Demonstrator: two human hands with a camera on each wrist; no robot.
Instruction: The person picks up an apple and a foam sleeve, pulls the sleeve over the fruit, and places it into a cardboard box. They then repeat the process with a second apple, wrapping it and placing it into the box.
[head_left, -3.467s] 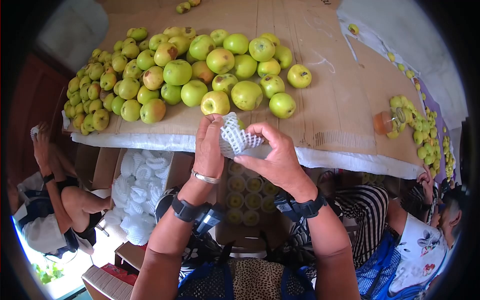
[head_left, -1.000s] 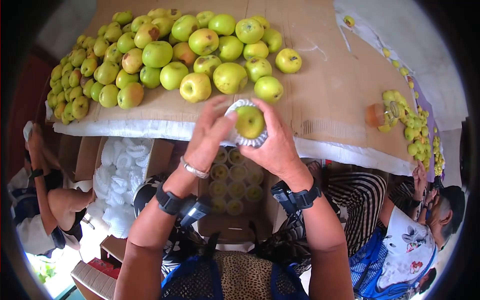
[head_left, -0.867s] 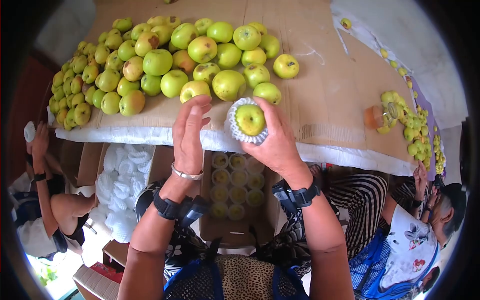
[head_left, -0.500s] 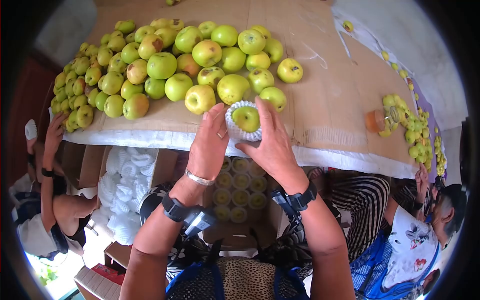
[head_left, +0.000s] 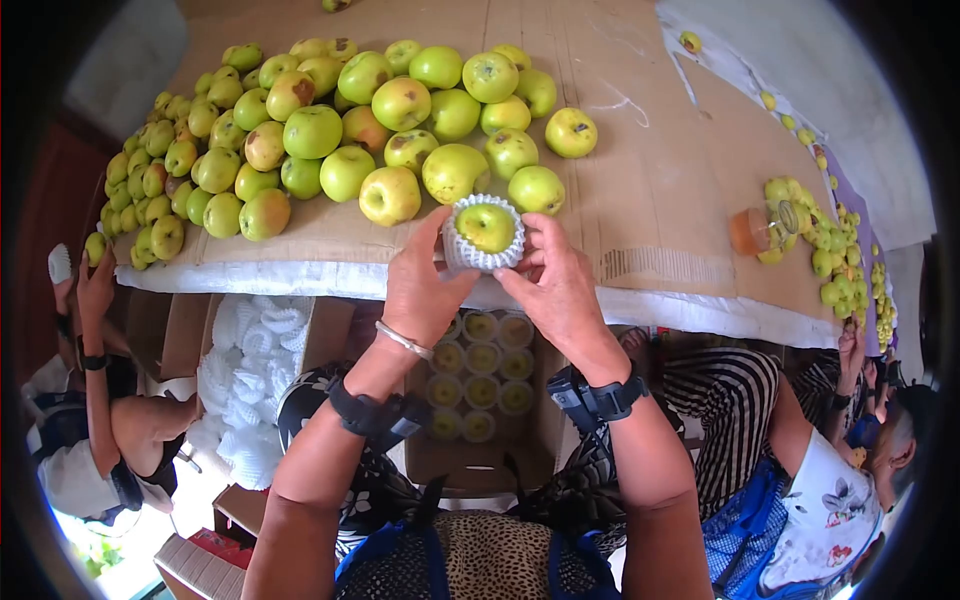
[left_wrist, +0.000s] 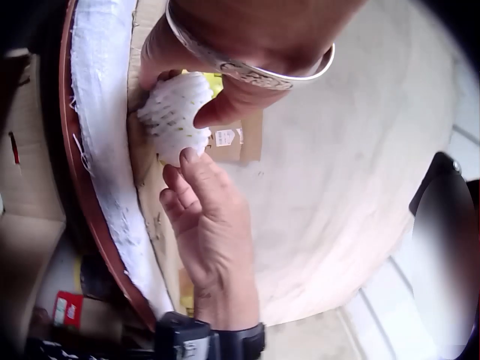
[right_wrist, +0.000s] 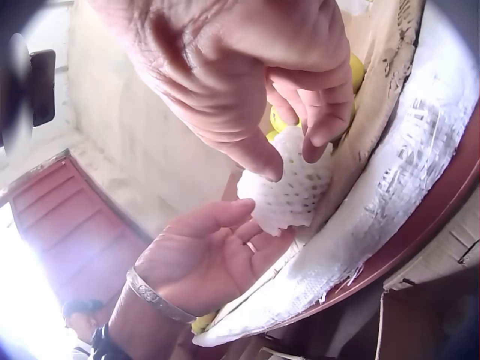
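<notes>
A green apple (head_left: 485, 228) sits in a white foam net (head_left: 484, 262) at the table's near edge, its bare top facing up. My left hand (head_left: 425, 290) grips the net from the left, thumb and fingers around its side. From the right, my right hand (head_left: 562, 298) pinches it with thumb and curled fingertips. In the left wrist view the net (left_wrist: 176, 120) lies between both thumbs. The right wrist view shows the net (right_wrist: 289, 184) between the left hand (right_wrist: 206, 259) below and the right hand (right_wrist: 247, 90) above.
Loose apples (head_left: 312, 132) cover the table's left and middle. Below the edge stand a box of foam nets (head_left: 255, 350) and a carton (head_left: 480, 470) with rows of netted apples. A jar (head_left: 750, 231) lies at right. Other people sit at both sides.
The net went from holding no visible apple top to sitting round an apple. My left hand, lately off to the left, has come back against it; both hands now hold it.
</notes>
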